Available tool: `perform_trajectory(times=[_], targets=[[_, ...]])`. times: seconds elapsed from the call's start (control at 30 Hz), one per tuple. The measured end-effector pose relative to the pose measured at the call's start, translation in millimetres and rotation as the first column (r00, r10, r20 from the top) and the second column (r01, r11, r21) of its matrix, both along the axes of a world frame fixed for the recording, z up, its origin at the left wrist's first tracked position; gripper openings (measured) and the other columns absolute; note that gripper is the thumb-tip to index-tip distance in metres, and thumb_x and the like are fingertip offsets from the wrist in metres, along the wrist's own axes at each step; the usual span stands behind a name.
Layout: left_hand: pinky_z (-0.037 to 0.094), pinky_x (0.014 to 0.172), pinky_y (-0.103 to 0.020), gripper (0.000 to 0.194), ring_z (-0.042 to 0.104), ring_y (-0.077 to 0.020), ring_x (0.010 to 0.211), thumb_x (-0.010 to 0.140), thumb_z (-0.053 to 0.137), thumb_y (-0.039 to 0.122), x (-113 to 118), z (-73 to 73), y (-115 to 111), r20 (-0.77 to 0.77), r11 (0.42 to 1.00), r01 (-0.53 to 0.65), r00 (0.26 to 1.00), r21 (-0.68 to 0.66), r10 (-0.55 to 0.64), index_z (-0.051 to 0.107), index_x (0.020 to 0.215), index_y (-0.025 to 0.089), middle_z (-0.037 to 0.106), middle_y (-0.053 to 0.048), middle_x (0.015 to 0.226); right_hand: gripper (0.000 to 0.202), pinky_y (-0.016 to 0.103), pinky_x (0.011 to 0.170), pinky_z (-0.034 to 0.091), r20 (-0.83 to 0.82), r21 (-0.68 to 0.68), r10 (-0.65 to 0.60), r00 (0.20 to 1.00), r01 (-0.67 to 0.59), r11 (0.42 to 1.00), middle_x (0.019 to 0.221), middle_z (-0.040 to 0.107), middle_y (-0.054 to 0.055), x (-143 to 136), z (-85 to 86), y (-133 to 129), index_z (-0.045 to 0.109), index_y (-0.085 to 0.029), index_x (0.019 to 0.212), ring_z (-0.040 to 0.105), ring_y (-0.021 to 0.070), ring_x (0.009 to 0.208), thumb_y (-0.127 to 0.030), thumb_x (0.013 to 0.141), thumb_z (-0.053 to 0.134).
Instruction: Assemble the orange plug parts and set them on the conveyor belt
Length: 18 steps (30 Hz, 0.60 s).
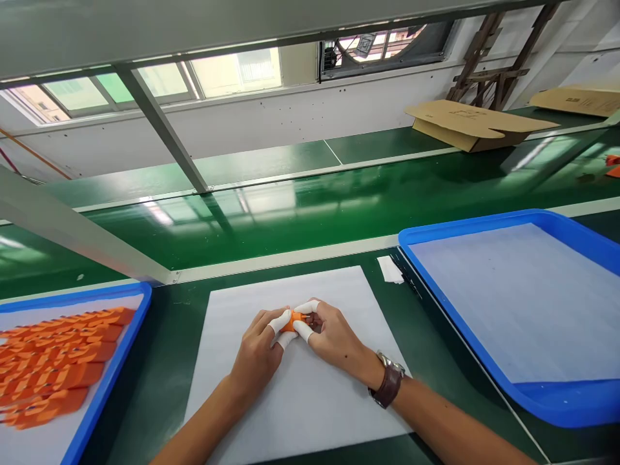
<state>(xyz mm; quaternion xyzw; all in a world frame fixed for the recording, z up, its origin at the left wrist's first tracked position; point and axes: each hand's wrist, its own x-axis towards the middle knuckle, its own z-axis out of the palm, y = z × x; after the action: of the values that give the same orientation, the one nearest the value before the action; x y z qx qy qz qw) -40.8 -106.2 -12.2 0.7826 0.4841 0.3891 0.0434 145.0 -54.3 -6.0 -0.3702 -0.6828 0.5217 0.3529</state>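
A small orange plastic part point(289, 325) is held between both hands above a white foam sheet point(334, 394). My left hand point(261, 342) pinches its left side with the thumb and forefinger. From the right, my right hand point(329, 332) grips the same part with thumb and forefinger, near a thin metal tip that sticks out of it. White finger cots cover the thumbs and forefingers. The fingers hide much of the part, so its full shape cannot be made out.
On the left, a blue tray point(140, 310) holds rows of orange parts point(62, 361). A lined blue tray point(547, 413) stands at the right. Between it and the sheet lie a white paper scrap point(390, 269) and thin black tools point(407, 274). A metal post point(97, 232) rises at left; cardboard boxes point(475, 119) lie behind.
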Motion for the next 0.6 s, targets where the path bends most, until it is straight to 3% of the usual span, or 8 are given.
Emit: perform_trajectory(times=[0.23, 0.47, 0.6], targets=[[0.061, 0.084, -0.040, 0.048, 0.068, -0.0228, 0.106, 0.089, 0.062, 0.008, 0.5, 0.4, -3.4, 0.020, 0.999, -0.007, 1.000, -0.044, 0.008, 0.054, 0.132, 0.026, 0.069, -0.009, 0.122, 0.019, 0.030, 0.068, 0.054, -0.033, -0.059, 0.087, 0.996, -0.089, 0.994, 0.096, 0.069, 0.004, 3.1, 1.5, 2.8, 0.066, -0.020, 0.107, 0.064, 0.0166, 0.079, -0.020, 0.089, 0.061], [0.061, 0.085, -0.043, 0.047, 0.066, -0.0243, 0.110, 0.088, 0.059, 0.003, 0.0, -5.8, -3.9, -0.002, 1.000, 0.019, 1.000, -0.021, -0.019, 0.054, 0.129, 0.026, 0.067, -0.009, 0.126, 0.010, 0.030, 0.067, 0.052, 0.059, -0.033, -0.005, 0.998, 0.007, 0.999, 0.087, 0.069, 0.003, 0.2, 1.6, 0.5, 0.066, -0.020, 0.095, 0.063, 0.0170, 0.076, -0.025, 0.093, 0.058], [0.062, 0.088, -0.042, 0.043, 0.067, -0.0242, 0.111, 0.089, 0.063, 0.010, -1.0, -4.0, -6.5, 0.026, 0.998, -0.035, 0.999, -0.061, 0.037, 0.054, 0.128, 0.026, 0.068, -0.009, 0.123, 0.023, 0.030, 0.068, 0.053, 0.017, -0.099, 0.037, 0.999, -0.036, 0.994, 0.084, 0.069, 0.002, 1.6, 6.4, 2.6, 0.067, -0.020, 0.093, 0.063, 0.0167, 0.075, -0.035, 0.100, 0.051]])
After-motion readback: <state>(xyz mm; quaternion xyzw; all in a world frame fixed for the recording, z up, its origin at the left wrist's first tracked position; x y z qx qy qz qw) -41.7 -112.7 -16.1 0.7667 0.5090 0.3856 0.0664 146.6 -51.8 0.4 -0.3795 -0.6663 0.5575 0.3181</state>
